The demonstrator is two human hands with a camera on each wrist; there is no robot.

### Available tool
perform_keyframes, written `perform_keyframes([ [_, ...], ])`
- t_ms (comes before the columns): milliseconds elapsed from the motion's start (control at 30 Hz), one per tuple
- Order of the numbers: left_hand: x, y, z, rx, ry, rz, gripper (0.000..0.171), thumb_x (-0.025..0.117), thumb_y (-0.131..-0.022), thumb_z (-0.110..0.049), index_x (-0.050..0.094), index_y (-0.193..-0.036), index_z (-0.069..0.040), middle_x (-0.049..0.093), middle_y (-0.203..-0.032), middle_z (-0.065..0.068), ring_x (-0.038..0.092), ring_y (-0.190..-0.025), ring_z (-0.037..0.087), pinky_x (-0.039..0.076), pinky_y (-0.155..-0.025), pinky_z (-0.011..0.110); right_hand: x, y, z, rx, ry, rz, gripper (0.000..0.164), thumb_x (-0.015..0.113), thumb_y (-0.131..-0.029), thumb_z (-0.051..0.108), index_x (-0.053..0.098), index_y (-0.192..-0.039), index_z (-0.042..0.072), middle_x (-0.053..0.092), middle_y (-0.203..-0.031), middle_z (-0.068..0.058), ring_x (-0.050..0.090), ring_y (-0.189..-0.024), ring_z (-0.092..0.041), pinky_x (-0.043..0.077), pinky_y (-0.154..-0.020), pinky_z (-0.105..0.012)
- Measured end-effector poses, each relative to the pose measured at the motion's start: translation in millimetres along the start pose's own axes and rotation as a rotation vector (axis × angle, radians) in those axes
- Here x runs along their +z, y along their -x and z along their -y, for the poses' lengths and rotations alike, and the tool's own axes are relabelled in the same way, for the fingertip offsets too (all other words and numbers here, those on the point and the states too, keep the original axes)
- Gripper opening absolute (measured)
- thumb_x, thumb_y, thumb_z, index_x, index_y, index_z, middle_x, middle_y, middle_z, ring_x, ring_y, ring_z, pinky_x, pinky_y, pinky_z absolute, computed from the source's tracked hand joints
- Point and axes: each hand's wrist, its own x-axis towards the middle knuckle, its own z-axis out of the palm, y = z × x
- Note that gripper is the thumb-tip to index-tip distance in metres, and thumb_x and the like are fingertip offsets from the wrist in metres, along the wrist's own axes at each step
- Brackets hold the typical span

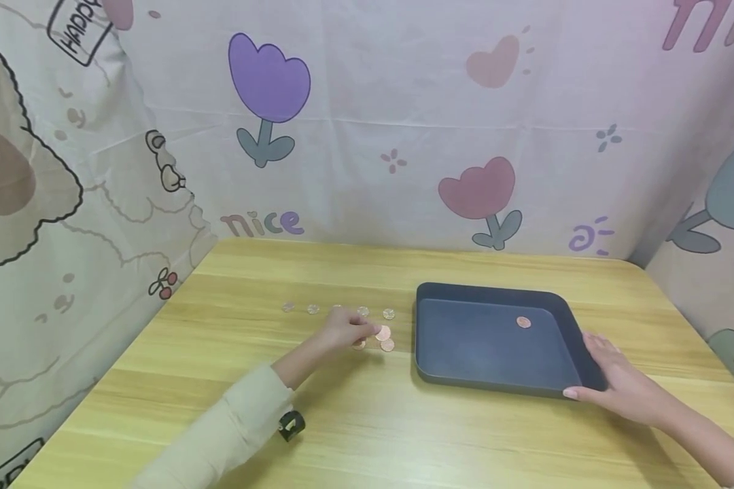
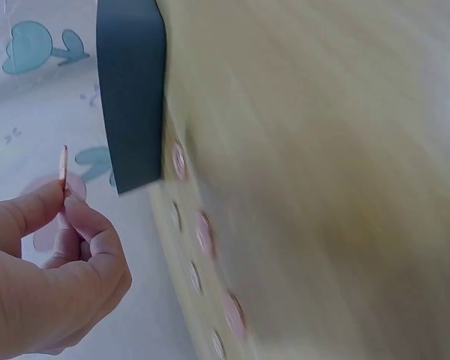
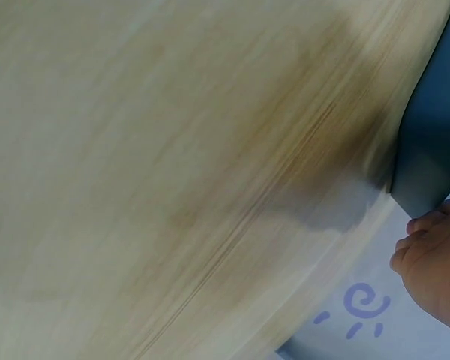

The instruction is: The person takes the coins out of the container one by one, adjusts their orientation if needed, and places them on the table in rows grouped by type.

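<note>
My left hand [image 1: 344, 327] pinches a copper coin [image 1: 383, 333] between thumb and fingertips, left of the dark baking tray [image 1: 495, 388]. In the left wrist view that coin [image 2: 64, 166] stands on edge, raised above the table. Two copper coins lie just under this hand, one at its fingertips and one copper coin [image 1: 387, 346] to their right. Behind them runs a row of several silvery coins [image 1: 389, 314], one partly covered by the hand. My right hand [image 1: 626, 387] grips the tray's near right corner, thumb along the front wall and fingers at the right side. One copper coin [image 1: 523, 322] lies inside the tray.
The wooden table [image 1: 367, 435] ends at a patterned cloth backdrop [image 1: 367, 183] behind and a cloth [image 1: 98, 292] at the left. A black band [image 1: 291, 425] sits at the left sleeve [image 1: 245, 414]. The tray's raised walls stand between the coin rows and its inside.
</note>
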Motion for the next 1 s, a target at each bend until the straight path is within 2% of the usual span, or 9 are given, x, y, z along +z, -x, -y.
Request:
perform_keyframes([
  [233,-32.3,11.7,21.6,-0.056,-0.067,-0.057,0.024,0.063,-0.087,-0.020,0.066,-0.081,0.002,0.042,-0.057,-0.004,0.036,-0.058,0.011,0.031,-0.054,0.022,-1.2,1.8,-0.3,0.013,-0.005,0.009,0.101,0.072,-0.078,0.032,0.010,-0.141,-0.016,0.015,-0.141,-0.043,0.002,-0.133,-0.058,-0.008,-0.109,-0.060],
  [367,-53.2,14.2,34.5,-0.077,-0.115,-0.095,0.027,0.062,-0.088,-0.023,0.062,-0.071,-0.002,0.040,-0.054,-0.005,0.034,-0.055,0.010,0.032,-0.055,0.022,-2.2,1.7,-0.2,0.004,-0.008,0.003,0.101,0.072,-0.078,0.031,0.010,-0.141,-0.016,0.015,-0.141,-0.044,0.002,-0.132,-0.058,-0.009,-0.109,-0.059],
  [467,-67.9,14.9,44.2,-0.084,-0.162,-0.096,0.035,0.060,-0.089,-0.026,0.052,-0.061,-0.007,0.038,-0.052,-0.004,0.032,-0.054,0.011,0.031,-0.056,0.023,-2.6,0.7,0.2,0.000,-0.007,-0.001,0.101,0.072,-0.077,0.031,0.011,-0.140,-0.017,0.016,-0.140,-0.044,0.003,-0.132,-0.058,-0.009,-0.110,-0.058],
  [567,-78.1,16.2,54.2,-0.091,-0.186,-0.097,0.037,0.059,-0.090,-0.026,0.050,-0.058,-0.009,0.040,-0.053,-0.004,0.035,-0.056,0.011,0.033,-0.058,0.024,-2.8,-0.4,0.6,0.003,-0.005,0.004,0.101,0.073,-0.077,0.032,0.011,-0.140,-0.017,0.017,-0.139,-0.044,0.004,-0.132,-0.058,-0.008,-0.110,-0.058],
  [633,-82.5,17.6,59.3,-0.094,-0.188,-0.092,0.035,0.058,-0.090,-0.024,0.056,-0.061,-0.005,0.039,-0.051,-0.005,0.035,-0.053,0.011,0.035,-0.060,0.024,-3.0,-1.0,0.5,0.005,-0.003,0.006,0.101,0.073,-0.077,0.032,0.012,-0.140,-0.017,0.018,-0.140,-0.044,0.004,-0.132,-0.058,-0.007,-0.110,-0.059],
  [700,-84.6,19.8,62.2,-0.106,-0.189,-0.098,0.030,0.059,-0.090,-0.022,0.064,-0.072,0.001,0.043,-0.052,-0.004,0.038,-0.055,0.011,0.039,-0.064,0.025,-3.1,-1.4,0.2,0.003,-0.004,0.005,0.101,0.073,-0.076,0.032,0.012,-0.140,-0.017,0.018,-0.139,-0.044,0.004,-0.132,-0.058,-0.007,-0.110,-0.060],
  [833,-86.4,23.6,64.4,-0.125,-0.192,-0.110,0.028,0.060,-0.089,-0.019,0.066,-0.096,0.007,0.062,-0.069,0.004,0.051,-0.068,0.013,0.049,-0.074,0.032,-2.7,-2.0,-0.3,-0.009,-0.006,-0.005,0.101,0.073,-0.076,0.032,0.012,-0.140,-0.018,0.019,-0.139,-0.044,0.005,-0.132,-0.058,-0.007,-0.110,-0.059],
  [900,-86.5,23.8,64.9,-0.130,-0.186,-0.113,0.026,0.061,-0.088,-0.017,0.066,-0.096,0.008,0.065,-0.077,0.005,0.054,-0.073,0.013,0.050,-0.078,0.035,-2.2,-2.2,-0.3,-0.016,-0.008,-0.012,0.101,0.074,-0.076,0.031,0.013,-0.139,-0.018,0.019,-0.138,-0.045,0.005,-0.132,-0.059,-0.007,-0.111,-0.058],
  [1000,-86.5,21.6,64.4,-0.137,-0.184,-0.116,0.023,0.061,-0.088,-0.015,0.066,-0.088,0.008,0.059,-0.064,0.001,0.050,-0.064,0.011,0.048,-0.079,0.036,-1.3,-2.1,0.2,-0.017,-0.006,-0.015,0.100,0.074,-0.076,0.031,0.013,-0.139,-0.019,0.019,-0.138,-0.045,0.006,-0.131,-0.059,-0.008,-0.111,-0.056],
])
